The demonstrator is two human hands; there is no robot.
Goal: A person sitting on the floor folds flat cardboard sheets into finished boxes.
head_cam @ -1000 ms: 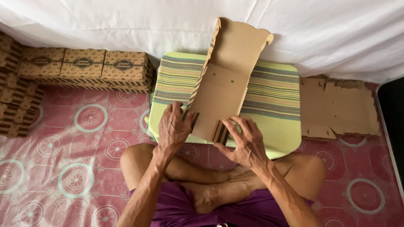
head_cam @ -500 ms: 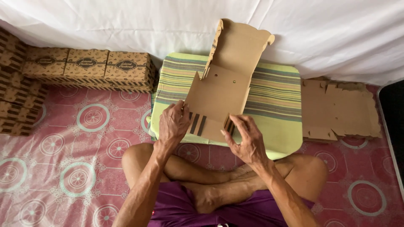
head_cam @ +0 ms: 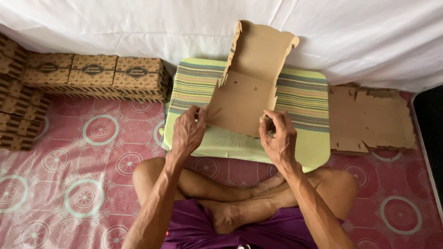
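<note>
A brown cardboard box blank [head_cam: 251,83], partly folded, stands tilted over a green striped cushion [head_cam: 304,103]. My left hand [head_cam: 188,131] grips its lower left flap. My right hand [head_cam: 278,138] pinches the lower right edge. The blank's upper panel rises towards the white cloth behind. I sit cross-legged in purple shorts just behind the cushion.
A row of folded printed boxes [head_cam: 94,74] lines the back left, with more stacked at the far left [head_cam: 16,115]. A pile of flat cardboard blanks [head_cam: 369,120] lies right of the cushion. A white sheet [head_cam: 138,23] hangs behind. The floor mat [head_cam: 69,184] is red patterned.
The blank has been turned and its lower flaps folded in; both hands shifted from the bottom middle out to its lower left and right edges.
</note>
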